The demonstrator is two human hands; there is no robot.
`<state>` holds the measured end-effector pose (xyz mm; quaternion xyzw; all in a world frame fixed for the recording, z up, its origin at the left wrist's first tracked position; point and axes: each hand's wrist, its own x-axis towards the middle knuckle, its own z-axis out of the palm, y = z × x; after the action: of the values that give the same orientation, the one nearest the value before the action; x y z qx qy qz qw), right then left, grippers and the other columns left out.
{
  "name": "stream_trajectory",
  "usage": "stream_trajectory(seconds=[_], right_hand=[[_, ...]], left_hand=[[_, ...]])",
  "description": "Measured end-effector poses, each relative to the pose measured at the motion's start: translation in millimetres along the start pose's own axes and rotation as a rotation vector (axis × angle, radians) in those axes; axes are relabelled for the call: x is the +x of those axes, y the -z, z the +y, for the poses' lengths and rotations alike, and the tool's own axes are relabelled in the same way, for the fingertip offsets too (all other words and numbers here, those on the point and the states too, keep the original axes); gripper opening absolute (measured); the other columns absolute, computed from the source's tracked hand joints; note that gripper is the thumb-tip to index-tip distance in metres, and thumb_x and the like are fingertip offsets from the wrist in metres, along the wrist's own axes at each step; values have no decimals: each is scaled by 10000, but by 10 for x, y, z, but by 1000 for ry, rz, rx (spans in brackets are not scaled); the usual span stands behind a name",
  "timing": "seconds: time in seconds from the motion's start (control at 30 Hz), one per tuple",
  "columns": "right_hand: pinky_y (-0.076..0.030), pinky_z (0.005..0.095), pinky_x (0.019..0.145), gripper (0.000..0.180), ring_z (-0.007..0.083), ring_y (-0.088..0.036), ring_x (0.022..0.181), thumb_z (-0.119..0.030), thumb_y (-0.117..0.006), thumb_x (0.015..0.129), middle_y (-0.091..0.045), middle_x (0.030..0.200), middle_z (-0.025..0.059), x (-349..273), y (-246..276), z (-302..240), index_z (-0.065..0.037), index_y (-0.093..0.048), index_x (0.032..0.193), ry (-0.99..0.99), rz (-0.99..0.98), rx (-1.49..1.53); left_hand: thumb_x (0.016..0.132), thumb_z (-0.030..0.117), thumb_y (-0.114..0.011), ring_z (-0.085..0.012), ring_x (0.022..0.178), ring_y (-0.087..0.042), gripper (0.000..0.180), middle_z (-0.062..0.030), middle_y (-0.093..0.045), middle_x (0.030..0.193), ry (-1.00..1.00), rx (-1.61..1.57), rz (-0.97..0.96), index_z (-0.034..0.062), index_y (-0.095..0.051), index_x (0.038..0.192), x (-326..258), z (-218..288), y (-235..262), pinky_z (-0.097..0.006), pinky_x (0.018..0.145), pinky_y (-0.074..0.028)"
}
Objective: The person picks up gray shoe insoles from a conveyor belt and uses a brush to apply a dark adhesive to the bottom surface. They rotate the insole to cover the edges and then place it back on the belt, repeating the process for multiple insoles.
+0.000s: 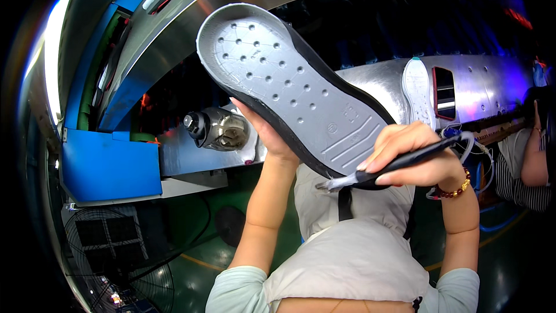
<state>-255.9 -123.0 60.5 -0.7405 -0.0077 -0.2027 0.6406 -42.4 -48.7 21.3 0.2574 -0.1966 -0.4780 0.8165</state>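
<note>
A large shoe sole [278, 75], grey and dimpled inside with a black outer rim, is tilted up in front of me. My left hand [266, 130] grips its left edge from beneath, the fingers partly hidden behind it. My right hand [414, 150] is closed around a black-handled brush [417, 156] with a pale tube running from its back end. The brush's whitish bristle end lies at the sole's lower edge, close to my lap; whether it touches the rim I cannot tell.
A clear jar with a black cap [223, 130] stands on the metal bench behind my left hand. A white sole [418, 90] and a dark red-edged piece [445, 93] lie at the right. A blue machine housing [110, 165], a floor fan [110, 243] and another person's arm [536, 159] flank me.
</note>
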Motion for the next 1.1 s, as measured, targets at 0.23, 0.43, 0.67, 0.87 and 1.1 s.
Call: stream_trajectory(seconds=[0.23, 0.43, 0.67, 0.87, 1.1], right_hand=[[-464, 269, 722, 190, 164, -579, 800, 14, -684, 628, -643, 853, 100, -87, -63, 62, -6, -638, 812, 34, 32, -130], [-434, 268, 741, 200, 140, -551, 803, -12, -686, 637, -647, 866, 70, -242, 44, 177, -54, -657, 830, -52, 264, -150], [-364, 323, 868, 207, 198, -534, 935, -1, -690, 604, -648, 820, 115, -267, 175, 204, -18, -661, 809, 31, 95, 178], [-466, 338, 800, 189, 266, -594, 849, 64, -594, 645, -600, 893, 217, -145, 46, 96, 54, -602, 833, 7, 342, 470], [-439, 319, 831, 182, 220, -593, 850, 48, -613, 683, -614, 912, 179, -2, -432, -49, 30, -584, 861, -35, 490, 265]], left_hand=[[761, 692, -268, -359, 1155, -355, 807, -155, -328, 1308, 6, -141, -111, 112, -254, 1322, 94, 155, 64, -473, 968, -290], [788, 661, -266, -324, 1149, -375, 758, -121, -348, 1305, -80, 131, 34, 124, -258, 1322, 78, 224, -74, -465, 972, -289], [830, 592, -289, -243, 1149, -397, 648, -61, -382, 1292, -107, -27, -198, 139, -332, 1292, 135, 391, -152, -405, 980, -305], [759, 679, -336, -238, 1029, -490, 795, -103, -486, 1175, 190, -359, -617, 35, -406, 1220, 268, 537, -409, -350, 885, -404], [767, 655, -349, -256, 1055, -468, 772, -109, -440, 1223, -147, -450, -487, 47, -369, 1241, -191, -145, -229, -365, 901, -386]])
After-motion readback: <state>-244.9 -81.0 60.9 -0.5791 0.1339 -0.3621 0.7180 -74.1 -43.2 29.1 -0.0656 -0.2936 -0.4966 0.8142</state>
